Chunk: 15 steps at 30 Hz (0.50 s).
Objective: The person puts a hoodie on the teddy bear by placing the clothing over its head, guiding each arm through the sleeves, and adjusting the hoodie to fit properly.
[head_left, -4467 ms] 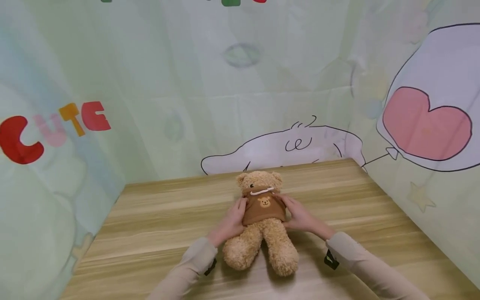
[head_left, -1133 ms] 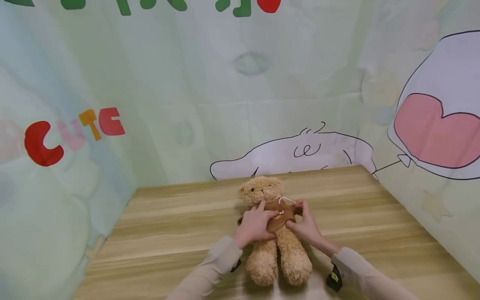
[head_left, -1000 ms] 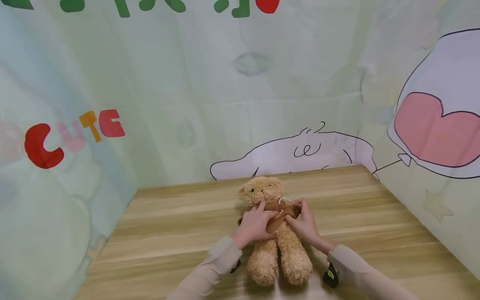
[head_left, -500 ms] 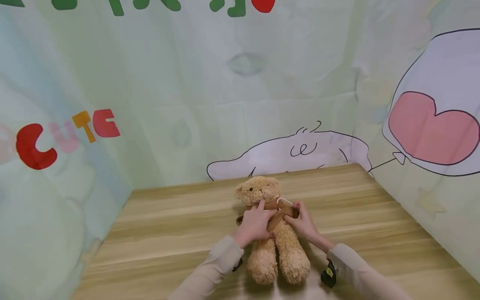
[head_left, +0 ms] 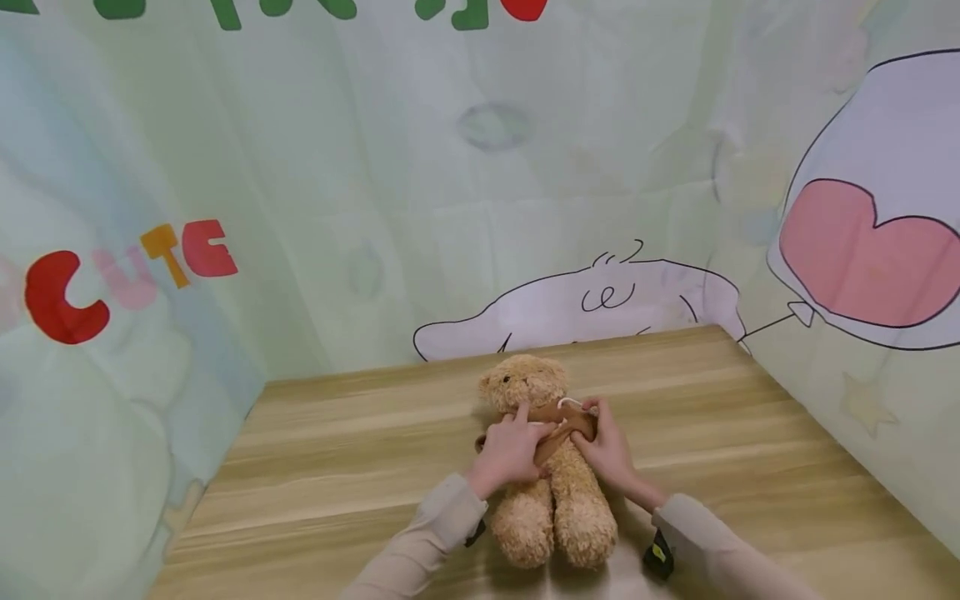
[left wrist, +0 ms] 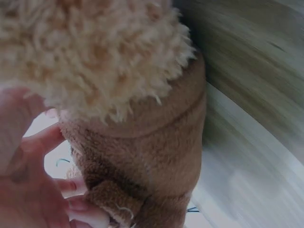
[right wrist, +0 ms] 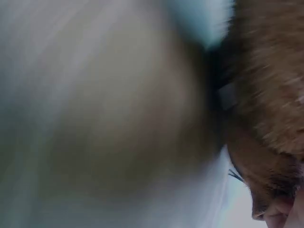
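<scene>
At far left, the letters "CUTE" (head_left: pixel 66 296) are printed on the wall hanging (head_left: pixel 330 150), at about 10 o'clock from the work. The desk (head_left: pixel 337 475) spans the lower field. The left hand (head_left: pixel 510 450) lies at 9 o'clock on the chest of the teddy bear (head_left: pixel 566 468), its fingers spread and laid over the brown sweatshirt (head_left: pixel 552 451), one fingertip at the chin. The left wrist view shows these fingers between 7 and 9 o'clock, against the garment's side. The bear rests on its back on the desk, head toward 12 o'clock, feet toward 6. In the frame from 4.5 s ago the hands flanked the torso, the sweatshirt hung down to the hips with its printed bear face in plain view, and the legs were splayed; now the cloth is bunched up on the chest and the legs lie closer together. The white cord (head_left: pixel 570 402), formerly across the mouth, curves at 1 o'clock from the chest. At 3 o'clock, the fingers of the right hand (head_left: pixel 609 450) pinch the edge of the sweatshirt; the right wrist view is largely blurred. At far right, a balloon drawing (head_left: pixel 870 250) with a pink heart stands at 2 o'clock.
</scene>
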Each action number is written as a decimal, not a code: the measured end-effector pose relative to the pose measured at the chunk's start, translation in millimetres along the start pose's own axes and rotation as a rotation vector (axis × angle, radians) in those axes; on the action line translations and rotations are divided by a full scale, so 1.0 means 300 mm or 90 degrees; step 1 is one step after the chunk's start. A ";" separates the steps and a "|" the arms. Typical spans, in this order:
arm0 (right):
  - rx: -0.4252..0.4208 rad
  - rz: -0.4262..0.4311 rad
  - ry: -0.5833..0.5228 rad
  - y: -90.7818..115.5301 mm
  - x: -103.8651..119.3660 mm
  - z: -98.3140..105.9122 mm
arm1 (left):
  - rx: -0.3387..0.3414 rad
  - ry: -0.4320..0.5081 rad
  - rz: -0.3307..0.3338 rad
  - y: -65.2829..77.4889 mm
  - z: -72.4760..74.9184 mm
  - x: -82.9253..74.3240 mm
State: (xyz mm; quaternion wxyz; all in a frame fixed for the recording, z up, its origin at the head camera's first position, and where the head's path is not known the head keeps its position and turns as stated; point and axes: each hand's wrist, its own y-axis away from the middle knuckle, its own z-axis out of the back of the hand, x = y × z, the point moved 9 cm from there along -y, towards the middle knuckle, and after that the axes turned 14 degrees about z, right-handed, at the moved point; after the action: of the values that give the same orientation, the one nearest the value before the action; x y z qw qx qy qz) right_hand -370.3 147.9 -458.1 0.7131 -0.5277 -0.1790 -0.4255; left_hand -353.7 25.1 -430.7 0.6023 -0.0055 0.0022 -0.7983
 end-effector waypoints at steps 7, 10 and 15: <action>0.004 0.134 0.290 -0.035 0.054 0.014 | -0.013 -0.012 -0.013 0.012 0.003 -0.022; 0.021 0.131 0.348 -0.050 0.047 0.013 | -0.016 -0.018 -0.011 0.015 0.003 -0.022; 0.038 0.154 0.330 -0.050 0.050 0.017 | -0.010 -0.003 -0.018 0.021 0.002 -0.028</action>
State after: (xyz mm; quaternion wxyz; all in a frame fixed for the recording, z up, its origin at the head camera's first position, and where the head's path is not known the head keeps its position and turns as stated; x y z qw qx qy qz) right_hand -372.5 145.1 -436.5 0.7959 -0.3974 0.0609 -0.4526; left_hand -345.3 31.4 -430.4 0.5910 -0.0119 0.0072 -0.8066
